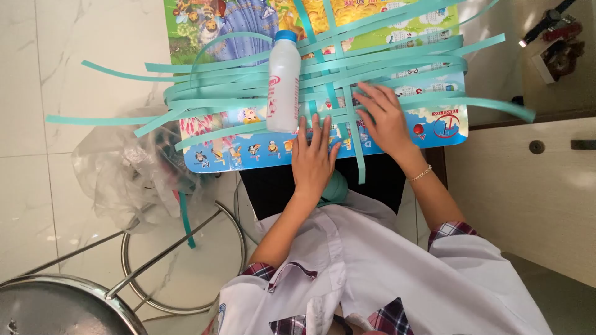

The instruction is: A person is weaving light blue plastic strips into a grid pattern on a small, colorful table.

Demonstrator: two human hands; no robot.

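Note:
Several long teal paper strips (236, 87) lie crossed over a colourful picture board (434, 127) resting on my lap. My left hand (312, 158) lies flat, fingers spread, pressing down on strips at the board's near edge. My right hand (383, 118) rests on the crossing strips just to the right, fingertips on a horizontal strip; it wears a thin bracelet. A white plastic bottle with a blue cap (284, 80) lies on the strips, left of both hands. Neither hand encloses anything.
A crumpled clear plastic bag (124, 174) sits on the marble floor at left. A metal stool frame (180, 260) and a round steel surface (56, 307) lie below it. A wooden cabinet (528, 186) stands at right, with small objects on top.

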